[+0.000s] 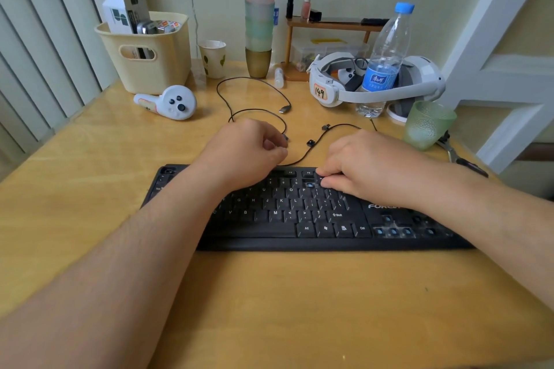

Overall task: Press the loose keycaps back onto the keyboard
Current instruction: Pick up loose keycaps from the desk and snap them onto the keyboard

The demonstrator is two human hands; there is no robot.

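The black keyboard [299, 219] lies across the middle of the desk. Bare blue stems show in its arrow cluster [392, 231], and one open socket [308, 184] sits in the upper rows. My right hand [365, 168] lies flat over the upper right rows, its fingertips pressing down just right of that socket. My left hand [245, 150] hovers over the keyboard's far edge with curled fingers, and a small dark keycap [285, 138] shows at their tips. Two loose keycaps lie on the desk behind the keyboard, one near [311, 142] and one farther back [326, 127].
The keyboard's black cable [254, 81] loops over the desk behind my hands. A white controller [171, 103] lies at the left, a headset [329, 84] and water bottle [386, 54] at the right, with a green glass [427, 126] beside them. A yellow basket [147, 51] and stacked cups [259, 39] stand at the back.
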